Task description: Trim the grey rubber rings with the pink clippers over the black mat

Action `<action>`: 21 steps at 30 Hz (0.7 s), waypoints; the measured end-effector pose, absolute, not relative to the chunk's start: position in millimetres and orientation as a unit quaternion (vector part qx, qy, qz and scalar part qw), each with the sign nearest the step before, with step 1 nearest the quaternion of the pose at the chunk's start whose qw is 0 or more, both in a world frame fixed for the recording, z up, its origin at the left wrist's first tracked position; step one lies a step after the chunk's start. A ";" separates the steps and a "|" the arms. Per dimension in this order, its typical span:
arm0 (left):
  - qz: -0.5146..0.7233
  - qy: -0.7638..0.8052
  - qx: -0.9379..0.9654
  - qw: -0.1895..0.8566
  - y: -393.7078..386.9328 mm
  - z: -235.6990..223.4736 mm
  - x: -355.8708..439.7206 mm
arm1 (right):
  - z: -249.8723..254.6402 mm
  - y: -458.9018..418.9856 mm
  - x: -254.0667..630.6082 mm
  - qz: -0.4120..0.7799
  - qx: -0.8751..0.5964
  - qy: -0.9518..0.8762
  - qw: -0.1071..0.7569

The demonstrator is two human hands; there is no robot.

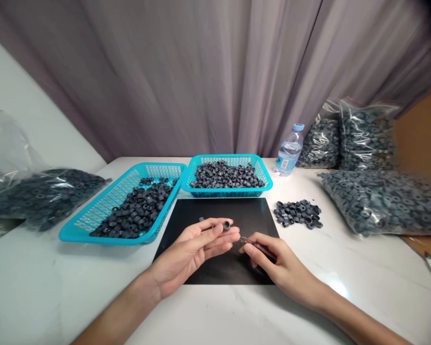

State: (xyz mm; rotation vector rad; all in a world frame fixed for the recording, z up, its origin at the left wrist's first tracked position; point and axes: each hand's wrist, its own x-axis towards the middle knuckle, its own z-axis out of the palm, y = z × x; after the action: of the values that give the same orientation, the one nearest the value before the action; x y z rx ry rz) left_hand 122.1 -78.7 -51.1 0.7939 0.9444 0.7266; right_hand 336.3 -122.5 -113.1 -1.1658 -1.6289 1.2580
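Observation:
My left hand (pixel 197 244) is above the black mat (pixel 219 268), palm turned up. Its thumb and fingers pinch a small dark grey plastic cap (pixel 226 225), round and hollow at the near end. Just to the right, my right hand (pixel 269 254) grips a small tool with a dark red handle (pixel 265 250). The tool's thin metal tip points left toward my left fingertips, a short way from the cap. Another dark piece (pixel 201 219) shows behind my left hand; I cannot tell whether it lies on the mat.
Two turquoise baskets (pixel 66 234) (pixel 269 184) of dark caps stand left and behind the mat. A loose pile of caps (pixel 298 213) lies to the right. Clear bags of dark parts (pixel 53 191) (pixel 384 201) flank the table, and a water bottle (pixel 289 152) stands at the back right.

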 end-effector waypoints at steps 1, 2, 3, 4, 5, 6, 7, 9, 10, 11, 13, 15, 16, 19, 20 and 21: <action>0.331 0.432 0.364 0.755 -79.0 -51.7 122.7 | -113.2 -122.5 336.6 0.492 -0.456 -0.638 0.377; 0.332 0.431 0.365 0.756 -79.4 -52.6 123.5 | -113.1 -122.5 336.8 0.492 -0.457 -0.638 0.377; 0.334 0.430 0.364 0.756 -79.9 -53.5 124.4 | -112.8 -122.5 336.9 0.492 -0.457 -0.639 0.376; 0.336 0.429 0.363 0.756 -80.3 -54.1 125.1 | -112.4 -122.5 336.9 0.491 -0.459 -0.639 0.375; 0.337 0.429 0.364 0.755 -80.3 -54.2 125.1 | -111.9 -122.5 336.8 0.490 -0.460 -0.640 0.374; 0.337 0.430 0.366 0.754 -79.6 -53.2 124.0 | -111.5 -122.6 336.6 0.490 -0.461 -0.640 0.372; 0.338 0.430 0.371 0.750 -77.8 -51.0 121.3 | -111.2 -122.7 336.4 0.490 -0.461 -0.640 0.370; 0.362 0.434 0.398 0.722 -69.5 -43.0 109.7 | -111.1 -123.1 335.9 0.494 -0.463 -0.638 0.367; 0.386 0.440 0.422 0.692 -63.0 -37.6 100.5 | -111.2 -123.3 335.7 0.497 -0.465 -0.636 0.365; 0.424 0.448 0.455 0.642 -55.1 -32.1 89.7 | -111.5 -123.7 335.6 0.500 -0.465 -0.634 0.363; 0.478 0.485 0.539 0.496 -37.6 -22.9 66.4 | -112.4 -124.3 335.6 0.502 -0.465 -0.635 0.360; 0.477 0.555 0.607 0.311 -23.1 -19.9 47.9 | -113.3 -124.7 335.4 0.500 -0.464 -0.637 0.360; 0.457 0.582 0.642 0.203 -18.7 -21.2 42.8 | -113.6 -124.6 335.1 0.499 -0.465 -0.637 0.359; 0.376 0.553 0.743 0.002 -21.0 -34.3 48.3 | -113.3 -123.3 333.4 0.498 -0.468 -0.636 0.357; 0.348 0.518 0.781 -0.006 -26.0 -40.2 55.6 | -112.8 -122.6 332.7 0.497 -0.468 -0.637 0.358; 0.309 0.487 0.817 0.001 -32.1 -46.3 64.2 | -112.3 -121.9 332.0 0.497 -0.468 -0.637 0.358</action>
State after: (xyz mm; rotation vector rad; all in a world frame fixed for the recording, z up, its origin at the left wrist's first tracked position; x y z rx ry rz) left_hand 64.2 -32.1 -46.3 2.5651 1.5301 0.9701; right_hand 332.0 -121.9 -112.3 -1.2080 -1.6442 1.2813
